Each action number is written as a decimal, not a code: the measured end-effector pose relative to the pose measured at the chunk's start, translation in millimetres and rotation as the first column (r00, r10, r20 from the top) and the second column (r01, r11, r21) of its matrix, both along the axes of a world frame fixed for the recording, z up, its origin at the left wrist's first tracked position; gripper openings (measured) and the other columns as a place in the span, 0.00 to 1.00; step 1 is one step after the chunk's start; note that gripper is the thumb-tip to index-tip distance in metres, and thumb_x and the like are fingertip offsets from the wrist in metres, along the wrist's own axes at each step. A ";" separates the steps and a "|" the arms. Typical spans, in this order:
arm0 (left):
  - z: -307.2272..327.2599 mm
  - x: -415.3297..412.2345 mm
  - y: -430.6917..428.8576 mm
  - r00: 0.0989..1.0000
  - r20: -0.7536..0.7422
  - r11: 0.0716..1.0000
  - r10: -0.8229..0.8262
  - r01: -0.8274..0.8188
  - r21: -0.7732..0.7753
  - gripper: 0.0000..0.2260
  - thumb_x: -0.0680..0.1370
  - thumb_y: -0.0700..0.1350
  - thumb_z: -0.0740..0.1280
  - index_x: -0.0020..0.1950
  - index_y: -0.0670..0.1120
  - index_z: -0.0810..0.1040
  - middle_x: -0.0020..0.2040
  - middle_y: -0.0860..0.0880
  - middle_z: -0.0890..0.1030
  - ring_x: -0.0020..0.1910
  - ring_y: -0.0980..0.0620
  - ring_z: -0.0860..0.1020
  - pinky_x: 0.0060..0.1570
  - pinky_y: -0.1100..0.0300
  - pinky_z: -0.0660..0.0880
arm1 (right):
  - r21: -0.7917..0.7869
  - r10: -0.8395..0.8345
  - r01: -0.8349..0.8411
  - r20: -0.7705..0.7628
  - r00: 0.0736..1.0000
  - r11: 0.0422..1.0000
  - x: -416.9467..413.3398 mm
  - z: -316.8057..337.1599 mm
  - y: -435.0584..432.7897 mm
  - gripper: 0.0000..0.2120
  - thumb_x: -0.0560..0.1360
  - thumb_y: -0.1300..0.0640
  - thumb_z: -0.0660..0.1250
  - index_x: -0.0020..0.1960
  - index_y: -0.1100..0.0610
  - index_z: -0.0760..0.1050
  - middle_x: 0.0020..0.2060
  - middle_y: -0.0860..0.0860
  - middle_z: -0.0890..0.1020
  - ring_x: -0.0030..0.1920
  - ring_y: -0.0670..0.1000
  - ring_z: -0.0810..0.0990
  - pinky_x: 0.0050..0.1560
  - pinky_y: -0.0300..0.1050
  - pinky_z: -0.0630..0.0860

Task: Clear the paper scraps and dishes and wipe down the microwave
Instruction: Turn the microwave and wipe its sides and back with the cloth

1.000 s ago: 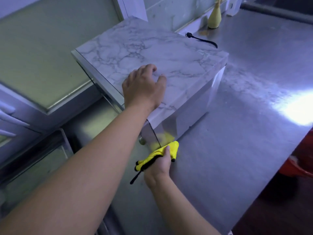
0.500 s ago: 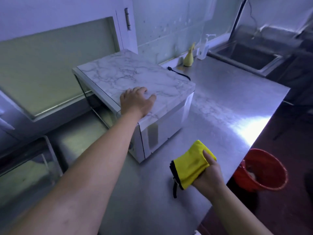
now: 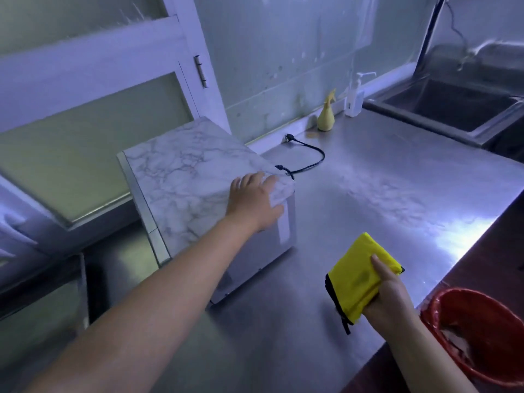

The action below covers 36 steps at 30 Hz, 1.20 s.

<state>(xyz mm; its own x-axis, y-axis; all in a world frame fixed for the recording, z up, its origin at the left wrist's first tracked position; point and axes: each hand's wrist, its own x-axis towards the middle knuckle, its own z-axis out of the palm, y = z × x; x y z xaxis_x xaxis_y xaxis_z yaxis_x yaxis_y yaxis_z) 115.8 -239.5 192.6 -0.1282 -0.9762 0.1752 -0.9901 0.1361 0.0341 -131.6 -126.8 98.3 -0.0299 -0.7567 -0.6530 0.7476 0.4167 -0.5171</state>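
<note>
A microwave (image 3: 181, 177) with a marble-patterned top stands on the steel counter (image 3: 382, 199) at the left. My left hand (image 3: 253, 201) lies on its near right top corner, fingers spread flat and the thumb down the right side. My right hand (image 3: 390, 293) holds a folded yellow cloth (image 3: 357, 276) with a black edge, lifted over the counter to the right of the microwave and apart from it. A red bin (image 3: 482, 336) with pale scraps inside sits at the lower right, beside the counter's edge.
The microwave's black cord (image 3: 309, 160) loops behind it on the counter. A yellow bottle (image 3: 326, 117) and a clear pump dispenser (image 3: 354, 97) stand at the back wall. A steel sink (image 3: 453, 109) lies at the far right. Glass-paned cabinet doors (image 3: 93, 131) are at the left.
My right hand has drawn the yellow cloth away from the microwave's front corner, out to the right over the counter. My left hand slid along the top toward the right corner. The view lifted.
</note>
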 end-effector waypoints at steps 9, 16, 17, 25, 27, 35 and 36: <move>-14.1 -49.1 -47.6 0.985 0.079 0.985 0.156 -0.161 0.054 0.13 0.75 0.55 0.63 0.58 0.53 0.74 0.70 0.52 0.68 0.69 0.46 0.64 0.65 0.49 0.62 | 0.058 0.043 -0.046 0.057 0.997 0.997 -42.9 -4.1 -46.8 0.16 0.79 0.49 0.66 0.63 0.57 0.76 0.55 0.57 0.83 0.54 0.57 0.82 0.53 0.59 0.76; -10.5 -55.1 -34.3 0.985 0.100 0.990 0.140 -0.143 0.020 0.10 0.79 0.53 0.61 0.57 0.50 0.75 0.68 0.51 0.71 0.70 0.44 0.64 0.68 0.49 0.62 | 0.032 0.118 -0.120 0.056 0.991 0.992 -40.5 12.9 -65.4 0.19 0.80 0.49 0.65 0.67 0.58 0.74 0.56 0.58 0.82 0.54 0.57 0.82 0.56 0.59 0.75; -10.7 -54.4 -29.5 0.986 0.108 0.991 0.130 -0.133 0.012 0.10 0.79 0.52 0.60 0.57 0.50 0.75 0.68 0.51 0.71 0.70 0.44 0.64 0.68 0.50 0.62 | 0.030 0.129 -0.131 0.058 0.990 0.991 -38.9 15.4 -68.0 0.19 0.80 0.49 0.65 0.67 0.58 0.74 0.57 0.58 0.82 0.55 0.58 0.81 0.59 0.59 0.75; -13.3 -45.9 35.8 0.999 -0.040 0.999 0.028 -0.030 -0.028 0.06 0.79 0.49 0.65 0.50 0.48 0.78 0.69 0.52 0.74 0.75 0.44 0.65 0.73 0.46 0.61 | -0.024 0.265 -0.265 0.002 0.964 0.964 -20.9 14.7 -74.5 0.10 0.80 0.49 0.65 0.55 0.54 0.77 0.41 0.50 0.87 0.41 0.50 0.87 0.41 0.47 0.78; -12.8 -42.7 54.5 0.998 -0.057 0.997 -0.012 0.008 -0.071 0.04 0.78 0.46 0.68 0.45 0.47 0.79 0.67 0.51 0.77 0.73 0.44 0.68 0.72 0.45 0.64 | -0.028 0.301 -0.301 0.001 0.954 0.953 -17.8 10.0 -73.6 0.07 0.79 0.49 0.66 0.53 0.51 0.77 0.37 0.48 0.87 0.36 0.48 0.87 0.33 0.44 0.79; -15.8 -32.0 100.9 0.989 -0.085 0.983 -0.120 0.106 -0.153 0.06 0.75 0.46 0.64 0.40 0.47 0.77 0.65 0.52 0.79 0.72 0.48 0.71 0.72 0.47 0.65 | -0.064 0.327 -0.331 -0.055 0.943 0.942 -11.8 1.6 -73.3 0.08 0.78 0.51 0.68 0.56 0.50 0.77 0.38 0.47 0.87 0.36 0.48 0.87 0.29 0.42 0.80; -15.9 -30.1 105.8 0.987 -0.095 0.980 -0.129 0.112 -0.167 0.06 0.74 0.46 0.64 0.40 0.46 0.77 0.65 0.52 0.79 0.72 0.48 0.71 0.72 0.47 0.66 | -0.073 0.317 -0.322 -0.072 0.946 0.944 -14.5 2.3 -74.8 0.09 0.79 0.51 0.67 0.58 0.49 0.77 0.39 0.46 0.87 0.37 0.47 0.87 0.29 0.41 0.80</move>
<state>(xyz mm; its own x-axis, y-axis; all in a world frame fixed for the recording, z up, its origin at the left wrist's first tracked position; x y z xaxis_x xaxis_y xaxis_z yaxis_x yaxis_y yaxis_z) 85.7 -133.7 176.7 -0.2158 -0.9126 0.3473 -0.9581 0.2665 0.1049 -146.1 -201.7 100.6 0.1862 -0.7841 -0.5920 0.5492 0.5827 -0.5991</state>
